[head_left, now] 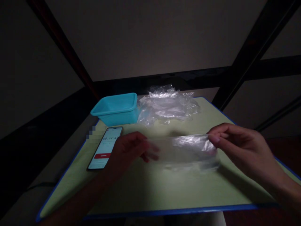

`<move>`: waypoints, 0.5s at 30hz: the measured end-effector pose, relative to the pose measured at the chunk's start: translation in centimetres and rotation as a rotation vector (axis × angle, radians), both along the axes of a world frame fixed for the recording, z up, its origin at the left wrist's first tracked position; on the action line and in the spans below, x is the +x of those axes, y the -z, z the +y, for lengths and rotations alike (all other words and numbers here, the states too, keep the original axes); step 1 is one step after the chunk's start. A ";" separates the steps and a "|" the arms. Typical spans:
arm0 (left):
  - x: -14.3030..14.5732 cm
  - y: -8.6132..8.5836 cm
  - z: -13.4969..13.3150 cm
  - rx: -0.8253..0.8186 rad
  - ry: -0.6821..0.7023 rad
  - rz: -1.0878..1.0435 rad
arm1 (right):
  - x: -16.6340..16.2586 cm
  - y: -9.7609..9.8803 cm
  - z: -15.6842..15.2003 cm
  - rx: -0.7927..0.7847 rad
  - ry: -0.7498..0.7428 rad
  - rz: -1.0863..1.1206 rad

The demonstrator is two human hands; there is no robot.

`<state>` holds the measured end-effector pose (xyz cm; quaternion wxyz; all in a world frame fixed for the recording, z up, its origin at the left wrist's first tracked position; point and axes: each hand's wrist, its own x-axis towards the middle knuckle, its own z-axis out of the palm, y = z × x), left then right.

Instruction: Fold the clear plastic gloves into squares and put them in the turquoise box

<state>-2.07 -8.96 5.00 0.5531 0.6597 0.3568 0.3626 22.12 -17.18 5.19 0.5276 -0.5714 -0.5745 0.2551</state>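
Note:
A clear plastic bag is stretched sideways between my two hands, above the front half of the table. My left hand pinches its left end, with some fingers behind the see-through film. At the upper right corner, my right hand grips the bag between thumb and forefinger. The bag's lower edge hangs loose and is slightly blurred. Beyond my hands lies a heap of crumpled clear plastic bags at the back of the table.
An open turquoise plastic basin stands at the back left, touching the heap. A phone showing a running timer lies left, partly behind my left hand. The pale yellow table has a blue edge. A wall rises behind it.

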 end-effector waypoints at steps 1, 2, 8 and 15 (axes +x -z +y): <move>0.1 0.1 0.1 -0.058 -0.002 -0.016 | 0.0 0.0 0.3 -0.023 0.003 0.023; 0.3 0.2 0.3 -0.109 -0.008 -0.023 | 0.0 0.2 0.7 -0.050 0.006 0.042; 1.9 3.3 2.8 -0.321 -0.075 0.126 | 0.4 4.1 3.4 -0.241 -0.050 0.114; 3.1 5.1 4.4 -0.370 -0.082 0.175 | 1.2 6.7 4.2 -0.308 -0.088 0.034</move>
